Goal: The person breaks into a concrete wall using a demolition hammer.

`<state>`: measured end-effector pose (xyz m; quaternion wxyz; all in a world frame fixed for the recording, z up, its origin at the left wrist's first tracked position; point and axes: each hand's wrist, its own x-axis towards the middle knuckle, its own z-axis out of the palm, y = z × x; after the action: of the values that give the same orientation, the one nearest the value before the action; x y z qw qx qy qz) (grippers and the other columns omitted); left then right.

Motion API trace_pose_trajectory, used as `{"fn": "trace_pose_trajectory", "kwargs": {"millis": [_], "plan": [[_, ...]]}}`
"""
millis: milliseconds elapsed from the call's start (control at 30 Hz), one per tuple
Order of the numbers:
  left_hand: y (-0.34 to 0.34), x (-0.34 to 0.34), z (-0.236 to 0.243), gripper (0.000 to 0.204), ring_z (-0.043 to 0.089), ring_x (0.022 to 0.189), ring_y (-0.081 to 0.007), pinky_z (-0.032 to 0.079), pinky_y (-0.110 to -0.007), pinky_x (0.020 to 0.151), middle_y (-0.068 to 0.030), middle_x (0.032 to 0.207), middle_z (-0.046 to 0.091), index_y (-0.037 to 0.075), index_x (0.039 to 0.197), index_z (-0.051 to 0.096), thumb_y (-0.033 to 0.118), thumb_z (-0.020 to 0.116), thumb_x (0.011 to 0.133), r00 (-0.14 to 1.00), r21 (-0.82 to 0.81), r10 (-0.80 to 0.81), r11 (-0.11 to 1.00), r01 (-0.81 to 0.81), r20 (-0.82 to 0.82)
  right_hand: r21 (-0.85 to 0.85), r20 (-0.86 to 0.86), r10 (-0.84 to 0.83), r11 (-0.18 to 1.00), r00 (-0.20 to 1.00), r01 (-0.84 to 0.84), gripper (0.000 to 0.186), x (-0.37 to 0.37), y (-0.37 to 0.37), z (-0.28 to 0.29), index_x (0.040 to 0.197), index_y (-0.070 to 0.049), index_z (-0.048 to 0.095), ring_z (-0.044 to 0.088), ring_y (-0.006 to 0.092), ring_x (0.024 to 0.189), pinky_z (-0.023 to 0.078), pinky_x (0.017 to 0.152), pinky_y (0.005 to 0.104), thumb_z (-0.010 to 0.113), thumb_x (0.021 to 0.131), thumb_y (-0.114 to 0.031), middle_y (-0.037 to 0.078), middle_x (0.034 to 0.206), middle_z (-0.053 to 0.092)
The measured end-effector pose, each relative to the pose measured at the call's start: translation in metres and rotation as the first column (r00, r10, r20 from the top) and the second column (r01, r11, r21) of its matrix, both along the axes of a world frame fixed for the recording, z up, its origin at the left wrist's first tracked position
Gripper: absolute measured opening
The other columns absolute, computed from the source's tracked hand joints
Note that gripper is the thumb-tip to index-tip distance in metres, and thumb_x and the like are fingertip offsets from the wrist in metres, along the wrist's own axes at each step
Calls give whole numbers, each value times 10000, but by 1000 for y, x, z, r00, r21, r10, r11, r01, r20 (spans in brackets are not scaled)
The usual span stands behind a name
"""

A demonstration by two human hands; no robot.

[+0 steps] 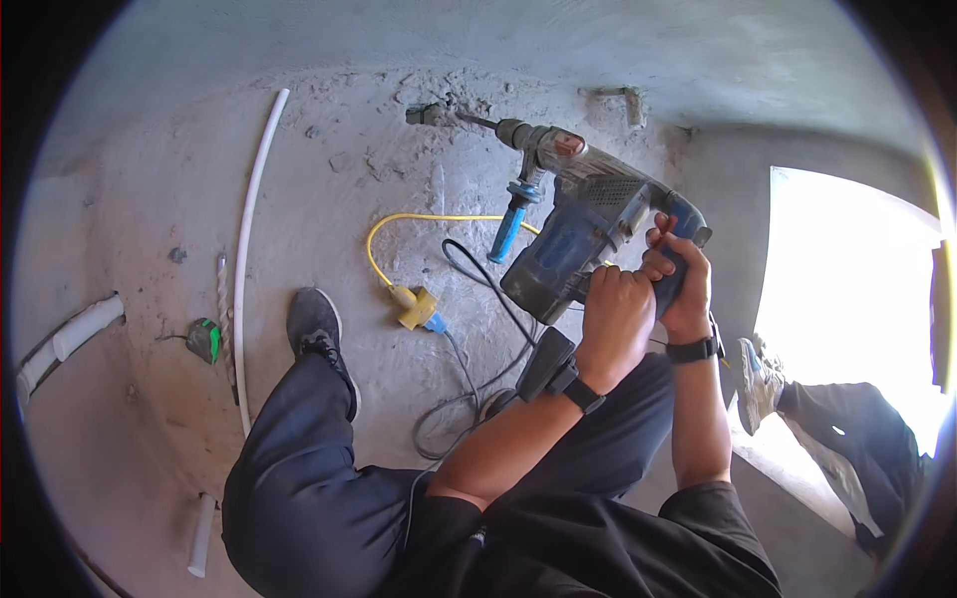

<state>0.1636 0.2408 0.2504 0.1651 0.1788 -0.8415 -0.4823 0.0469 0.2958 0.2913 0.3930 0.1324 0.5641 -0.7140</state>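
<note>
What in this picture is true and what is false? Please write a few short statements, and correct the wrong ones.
1. The left hand and the right hand both hold the power drill. True.
2. The side handle is red. False: the side handle is blue.
3. The green and black object lies left of the long white pipe. True.
4. The yellow cable winds around the long white pipe. False: the yellow cable lies apart, to its right.
5. Another person's leg shows at the right. True.

Left of the fingers [655,265] lay a white pipe [254,209] and, farther out, a green-and-black tape measure [203,341]; right of the fingers, another person's shoe [758,385].
</note>
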Motion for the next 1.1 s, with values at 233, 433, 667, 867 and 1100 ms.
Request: {"fn": "trace_pose_trajectory", "kwargs": {"millis": [233, 433, 667, 867, 1100], "plan": [[-5, 0, 10, 195, 614, 730, -357, 458, -456, 719, -180, 734, 620, 6, 798, 589, 14, 699, 637, 983, 209, 106, 975, -73, -151, 167, -145, 103, 983, 984, -78, 334, 4, -20, 24, 1230, -33, 550, 480, 61, 591, 448, 554, 234, 570, 901, -93, 40, 983, 606], [-60, 8, 42, 252, 605, 722, -406, 468, -490, 686, -222, 724, 612, -41, 851, 582, 76, 728, 682, 928, 329, 285, 923, -198, -241, 321, -289, 406, 894, 867, -312, 330, 27, -123, 82, 1200, 13, 572, 503, 87, 646, 465, 576, 265, 615, 881, -59, 109, 996, 643], [-35, -14, 29, 246, 583, 737, -356, 442, -463, 725, -190, 743, 585, -31, 831, 585, 67, 729, 658, 966, 303, 219, 938, -169, -139, 259, -267, 334, 928, 904, -266, 385, 6, -82, 59, 1250, 16, 560, 502, 86, 648, 461, 585, 258, 604, 875, -64, 99, 987, 650], [50, 9, -11, 226, 579, 853, -317, 424, -412, 820, -138, 789, 595, 11, 842, 602, 46, 698, 640, 998, 205, 20, 979, -7, -57, 255, -208, 130, 964, 969, -74, 496, 20, 35, 8, 1296, 10, 510, 512, 128, 606, 466, 565, 285, 587, 808, -31, 125, 985, 623], [20, 16, 30, 249, 550, 851, -325, 417, -435, 844, -161, 842, 570, -6, 897, 566, 46, 672, 678, 975, 290, 132, 954, -77, -177, 419, -392, 390, 882, 833, -216, 513, 45, -35, 76, 1294, 72, 510, 524, 104, 627, 459, 574, 257, 592, 803, -53, 140, 1002, 642]]}}
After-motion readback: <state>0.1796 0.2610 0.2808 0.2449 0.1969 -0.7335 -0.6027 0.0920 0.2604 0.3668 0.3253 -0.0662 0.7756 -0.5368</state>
